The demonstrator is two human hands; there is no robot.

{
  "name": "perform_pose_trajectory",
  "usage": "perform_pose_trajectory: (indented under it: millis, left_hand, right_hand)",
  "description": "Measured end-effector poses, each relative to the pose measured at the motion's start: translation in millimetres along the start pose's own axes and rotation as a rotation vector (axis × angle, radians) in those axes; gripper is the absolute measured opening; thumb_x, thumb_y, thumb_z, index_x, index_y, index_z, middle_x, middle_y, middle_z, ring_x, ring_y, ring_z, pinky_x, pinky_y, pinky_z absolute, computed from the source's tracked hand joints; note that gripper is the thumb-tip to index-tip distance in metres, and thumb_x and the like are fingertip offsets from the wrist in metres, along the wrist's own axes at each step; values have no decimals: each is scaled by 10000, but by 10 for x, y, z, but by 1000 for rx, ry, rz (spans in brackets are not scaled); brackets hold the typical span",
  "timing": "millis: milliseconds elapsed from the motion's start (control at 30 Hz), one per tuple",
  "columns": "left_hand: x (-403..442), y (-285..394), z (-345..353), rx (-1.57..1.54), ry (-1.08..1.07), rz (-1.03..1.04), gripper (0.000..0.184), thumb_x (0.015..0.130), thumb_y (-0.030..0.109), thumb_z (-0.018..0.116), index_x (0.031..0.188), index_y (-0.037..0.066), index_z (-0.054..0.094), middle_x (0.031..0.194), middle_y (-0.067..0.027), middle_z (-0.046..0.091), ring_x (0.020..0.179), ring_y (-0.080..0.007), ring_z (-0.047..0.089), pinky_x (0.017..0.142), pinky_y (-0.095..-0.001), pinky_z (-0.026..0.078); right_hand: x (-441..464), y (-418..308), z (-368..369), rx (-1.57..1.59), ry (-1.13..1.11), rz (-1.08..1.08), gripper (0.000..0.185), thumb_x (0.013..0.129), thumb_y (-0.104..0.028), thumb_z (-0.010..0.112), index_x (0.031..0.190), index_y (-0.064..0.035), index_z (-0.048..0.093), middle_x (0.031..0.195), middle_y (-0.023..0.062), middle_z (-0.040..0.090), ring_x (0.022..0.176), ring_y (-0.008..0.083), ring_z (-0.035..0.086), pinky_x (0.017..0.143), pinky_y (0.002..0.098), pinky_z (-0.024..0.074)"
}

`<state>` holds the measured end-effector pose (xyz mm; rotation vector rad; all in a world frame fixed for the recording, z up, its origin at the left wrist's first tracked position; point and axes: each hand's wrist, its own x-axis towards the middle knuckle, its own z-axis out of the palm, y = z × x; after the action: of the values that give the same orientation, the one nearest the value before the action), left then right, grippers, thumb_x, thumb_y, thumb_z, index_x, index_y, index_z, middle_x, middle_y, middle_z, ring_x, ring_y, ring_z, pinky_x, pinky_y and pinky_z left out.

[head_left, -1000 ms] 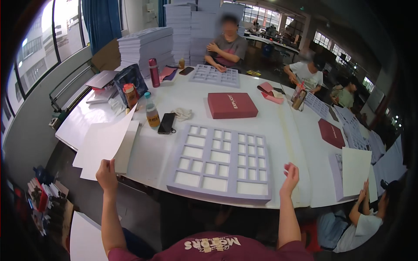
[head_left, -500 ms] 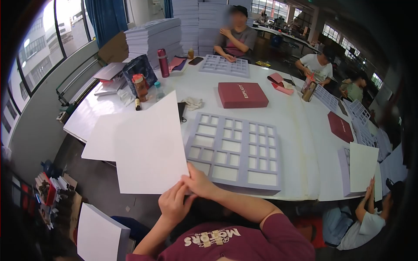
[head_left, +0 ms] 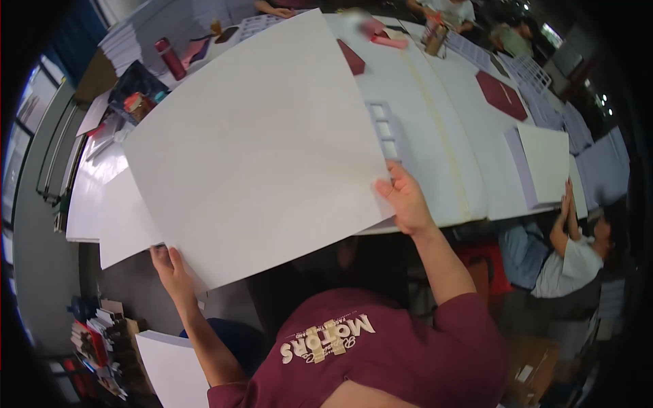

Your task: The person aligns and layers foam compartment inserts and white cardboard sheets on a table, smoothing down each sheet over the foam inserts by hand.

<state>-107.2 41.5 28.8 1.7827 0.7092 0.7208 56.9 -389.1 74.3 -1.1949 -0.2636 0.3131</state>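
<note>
A large white sheet (head_left: 265, 149) is held up in front of me by both hands, slightly tilted. My right hand (head_left: 406, 198) grips its right edge, thumb on top. My left hand (head_left: 173, 272) is closed at the lower left edge, with its fingertips partly hidden. Behind the sheet lies the pale lavender compartment tray (head_left: 376, 115), of which only a strip of square cells shows on the right. Another white sheet (head_left: 126, 214) rests on the table to the left, partly covered.
A red flask (head_left: 170, 59), a dark bag (head_left: 134, 88) and stacked pale boards (head_left: 146, 37) stand at the back left. Red boxes (head_left: 502, 95) lie on the white table (head_left: 442, 163). On the right, a co-worker (head_left: 571, 251) holds a pale board (head_left: 544, 163). A white-topped stack (head_left: 173, 367) stands below left.
My hands, together at the sheet's lower right corner before, are now apart on opposite edges. The sheet has risen and moved right over the tray. My view has tilted down.
</note>
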Motion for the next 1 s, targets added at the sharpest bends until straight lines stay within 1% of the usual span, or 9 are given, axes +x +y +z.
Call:
perform_pose_trajectory:
  millis: [67, 100, 200, 233, 333, 367, 467, 567, 1000]
  left_hand:
    - [25, 193, 59, -311, -385, -126, 461, 1039, 213, 518, 1411, -44, 426, 1343, -140, 565, 1203, -229, 534, 1021, -328, 409]
    - [-48, 259, 197, -308, -356, -97, 438, 1024, 118, 521, 1412, -54, 410, 1246, -116, 626, 1151, -186, 571, 996, -318, 427]
    - [-34, 395, 521, -398, -383, -118, 425, 1007, 78, 534, 1398, -50, 427, 1245, -139, 623, 1137, -182, 582, 981, -303, 436]
    - [13, 423, 602, -428, -435, -114, 426, 995, 56, 548, 1392, -45, 432, 1240, -151, 625, 1116, -186, 598, 972, -303, 451]
    - [87, 544, 894, -379, -441, -70, 406, 998, 60, 545, 1380, -34, 446, 1222, -143, 634, 1093, -186, 614, 956, -307, 469]
    - [122, 572, 957, -376, -451, -69, 366, 999, 60, 544, 1348, -25, 472, 1204, -136, 645, 1090, -184, 620, 947, -310, 479]
    - [207, 610, 1101, -384, -524, -56, 326, 999, 60, 546, 1310, -22, 494, 1179, -130, 657, 1073, -180, 632, 934, -309, 488]
    - [243, 619, 1223, -355, -568, -97, 304, 995, 65, 555, 1281, -26, 504, 1153, -133, 666, 1058, -186, 641, 921, -310, 499]
    - [339, 517, 1340, -288, -601, -155, 336, 995, 80, 565, 1301, -36, 491, 1138, -155, 672, 1031, -207, 661, 891, -318, 524]
  right_hand:
    - [-83, -32, -186, -22, 54, -38, 369, 985, -41, 559, 1345, -4, 488, 1153, 68, 638, 1008, 112, 612, 892, 287, 506]
    - [-102, -33, -233, -71, 114, -100, 342, 979, -53, 575, 1308, 5, 503, 1099, 68, 653, 960, 108, 621, 861, 277, 509]
    - [-138, -76, -516, -336, 249, -104, 309, 969, -75, 603, 1254, 11, 523, 1027, 80, 678, 903, 109, 632, 822, 270, 512]
    - [-142, -86, -582, -419, 320, -86, 267, 955, -90, 627, 1186, 19, 549, 986, 105, 699, 873, 118, 643, 790, 266, 514]
    - [-158, -23, -828, -540, 362, -135, 268, 940, -89, 646, 1169, 28, 571, 1002, 116, 712, 895, 127, 644, 792, 270, 515]
    - [-175, -16, -943, -623, 356, -126, 334, 910, -118, 679, 1205, 21, 610, 1158, 151, 691, 1064, 202, 643, 904, 316, 503]
    - [-238, 96, -1268, -775, 281, -142, 466, 873, -180, 715, 1299, -22, 611, 1368, 184, 580, 1282, 289, 537, 1045, 373, 433]
    - [-336, 217, -1427, -810, 249, -18, 550, 849, -233, 728, 1355, -68, 589, 1500, 200, 442, 1402, 334, 406, 1120, 400, 359]
    - [-416, 249, -1462, -858, 245, 20, 586, 840, -224, 736, 1349, 7, 560, 1463, 201, 485, 1318, 325, 497, 1067, 356, 406]
